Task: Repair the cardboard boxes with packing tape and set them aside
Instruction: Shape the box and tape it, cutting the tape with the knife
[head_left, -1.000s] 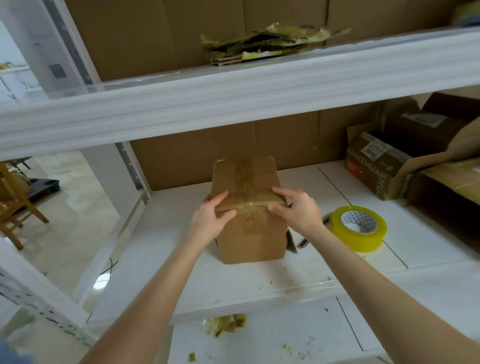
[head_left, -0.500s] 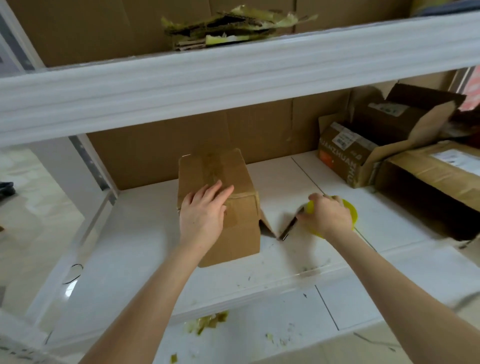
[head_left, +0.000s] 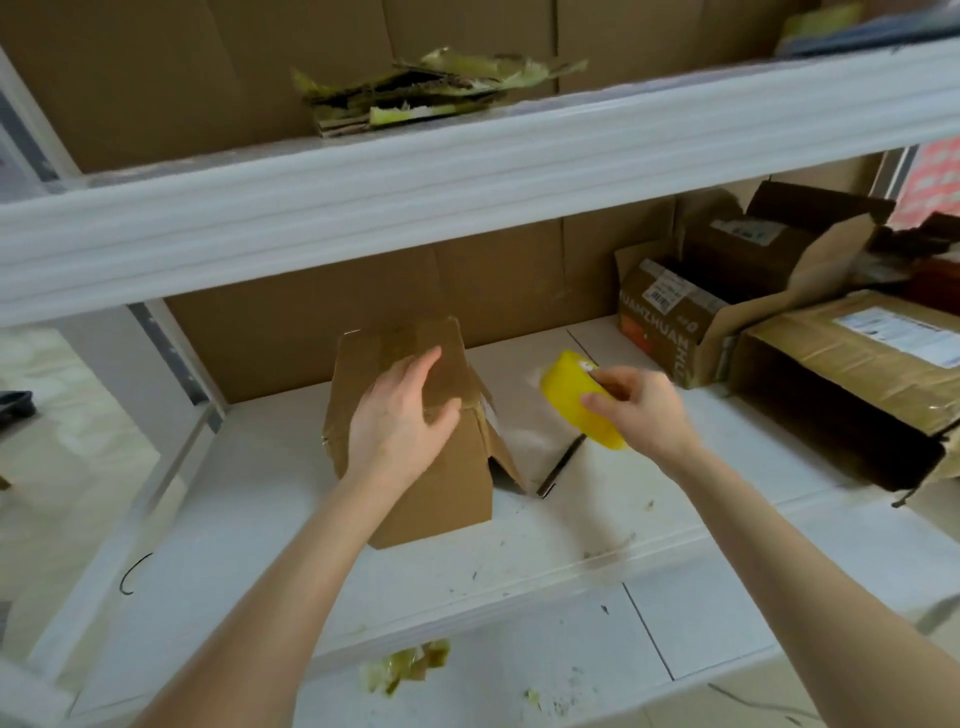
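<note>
1. A white shelf (head_left: 260, 493) filled the middle of the frame, with brown cardboard sheets standing along its back.
2. A long taped box (head_left: 852, 384) lay at the right edge, its dark open end facing forward.
3. Just behind it, at the upper right, sat an open box (head_left: 670, 332) with printed letters and its flaps raised.
4. The small cardboard box (head_left: 436, 499) stood at the centre of the shelf, one side flap hanging loose on its right.
5. The left hand (head_left: 400, 415) lay flat on the top of the small cardboard box, its grip spread with the fingers nearly straight.
6. The right hand (head_left: 644, 410) was just right of that box, its grip pinching a yellow tape roll (head_left: 569, 389) held tilted above the shelf.
7. Torn cardboard scraps (head_left: 415, 88) lay on the shelf above, at the top centre.
8. A thin dark tool (head_left: 558, 467), too blurred to name, lay on the shelf beneath the tape roll.
</note>
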